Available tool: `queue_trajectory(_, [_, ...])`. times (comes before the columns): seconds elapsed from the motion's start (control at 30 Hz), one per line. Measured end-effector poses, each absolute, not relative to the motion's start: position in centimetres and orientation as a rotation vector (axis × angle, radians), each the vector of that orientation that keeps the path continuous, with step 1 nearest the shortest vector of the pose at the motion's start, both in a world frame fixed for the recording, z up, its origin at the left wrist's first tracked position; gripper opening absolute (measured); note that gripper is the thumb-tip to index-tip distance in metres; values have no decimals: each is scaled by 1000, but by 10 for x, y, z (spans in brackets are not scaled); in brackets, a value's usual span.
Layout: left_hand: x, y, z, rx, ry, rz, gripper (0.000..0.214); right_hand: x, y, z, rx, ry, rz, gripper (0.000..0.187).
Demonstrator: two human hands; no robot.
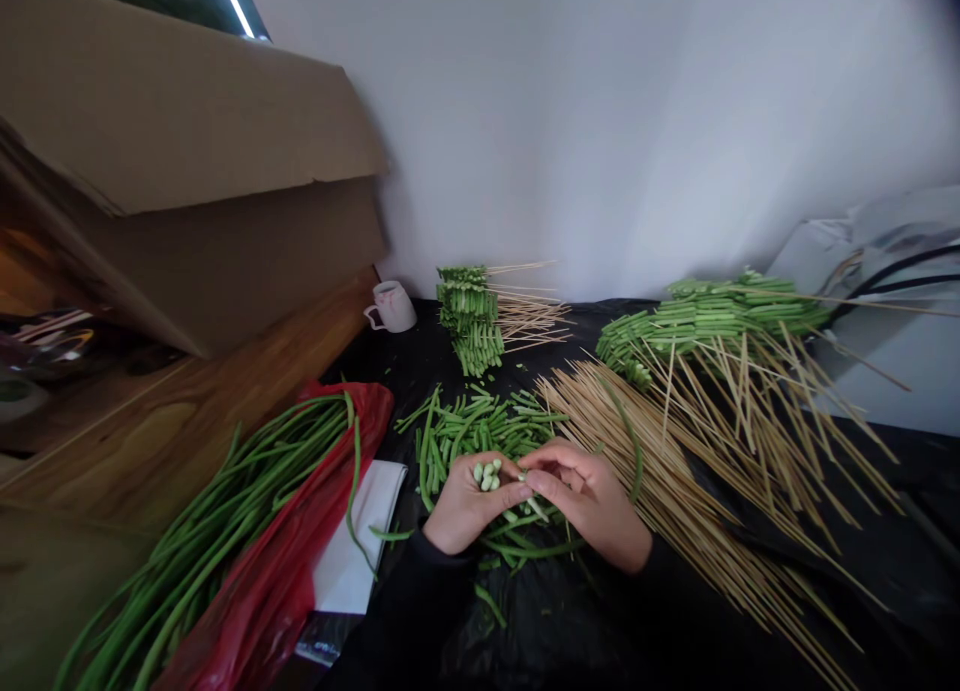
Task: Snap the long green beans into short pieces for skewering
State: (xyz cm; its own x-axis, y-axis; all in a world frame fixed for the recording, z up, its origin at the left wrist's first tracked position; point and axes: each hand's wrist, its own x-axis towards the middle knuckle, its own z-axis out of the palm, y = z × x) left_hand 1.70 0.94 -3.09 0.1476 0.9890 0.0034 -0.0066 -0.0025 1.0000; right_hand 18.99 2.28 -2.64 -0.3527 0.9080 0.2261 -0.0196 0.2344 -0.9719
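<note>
My left hand (466, 506) is closed around a small bundle of cut green bean pieces (487, 474), their pale cut ends facing up. My right hand (589, 496) is curled beside it, its fingertips pinched at the bundle's edge on another bean piece. Both hands rest over a loose heap of cut bean pieces (480, 426) on the black sheet (787, 611). A wide spread of bare bamboo skewers (712, 451) lies just right of my right hand.
Long uncut green beans (225, 511) lie on a red plastic bag (300, 561) at the left, over white paper (352, 551). Two stacks of skewered beans (469, 321) (705, 316) sit at the back. A white mug (391, 306), a cardboard box (187, 171) and a wooden counter (187, 411) stand left.
</note>
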Motion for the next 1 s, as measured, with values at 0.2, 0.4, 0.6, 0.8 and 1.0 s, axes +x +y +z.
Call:
queue_trajectory(0.2, [19,8,-30,1302,1094,1071,31,188,23,-32,-881,-1665,1131,11])
queue_trajectory(0.4, [21,8,-31,1255,1105,1123,29,186,19,-35,-927,-1745,842,14])
queue_trajectory(0.6, [13,13,-37,979,1031,1397,28,185,17,-35,-955,-1797,638,18])
queue_trajectory(0.8, [9,18,-40,800,964,1536,30,188,19,-36,-1053,-1823,586,33])
queue_trajectory(1.0, [13,17,-41,836,992,1517,31,185,17,-38,-894,-1887,745,15])
